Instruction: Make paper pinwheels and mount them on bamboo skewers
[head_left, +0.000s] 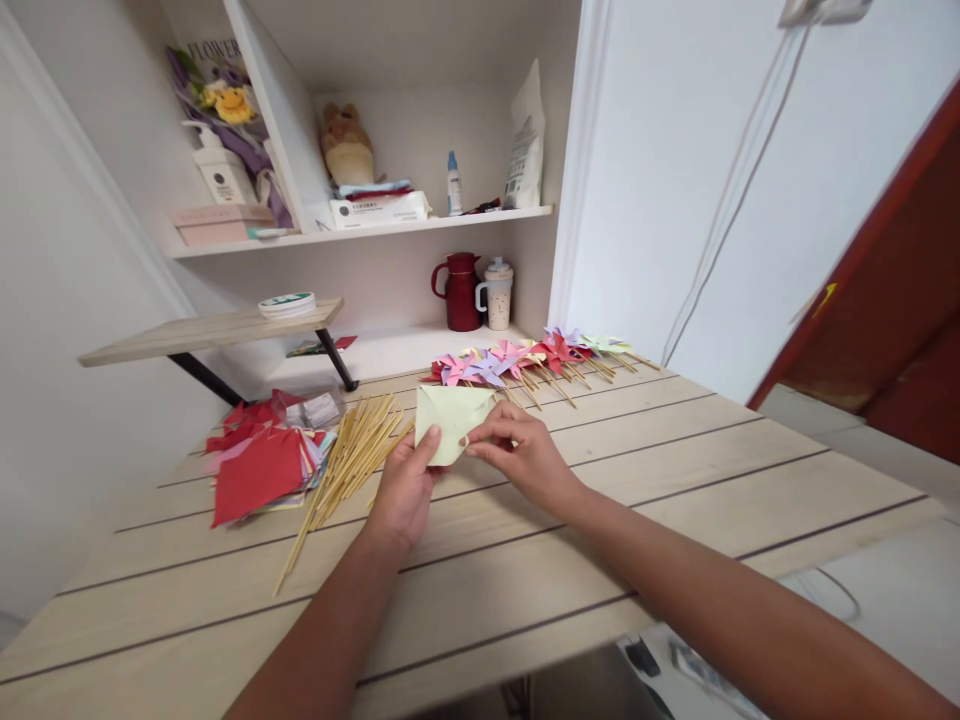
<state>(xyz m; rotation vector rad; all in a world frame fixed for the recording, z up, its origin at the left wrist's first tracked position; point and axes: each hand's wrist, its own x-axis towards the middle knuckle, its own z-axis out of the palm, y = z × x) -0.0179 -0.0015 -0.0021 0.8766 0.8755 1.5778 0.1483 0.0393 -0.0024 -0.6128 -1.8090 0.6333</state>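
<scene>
Between my hands, just above the table, is a pale green paper square [441,408] with slits running in from its corners. My left hand [405,488] grips its lower left side, thumb lying on top and fingers underneath. At the right edge, the thumb and index finger of my right hand [531,458] are pinched together on a part of the paper. Left of the paper lies a loose bunch of thin wooden sticks [352,455]. Beyond it, finished paper pinwheels [491,365] on sticks lie in a row of pink, purple, red and green.
Coloured paper sheets [259,475], red on top, are piled at the left beside a clear plastic box [315,408]. A small raised wooden shelf [217,328] stands behind them. A dark red jug [461,290] and a speckled cup [498,295] are at the back.
</scene>
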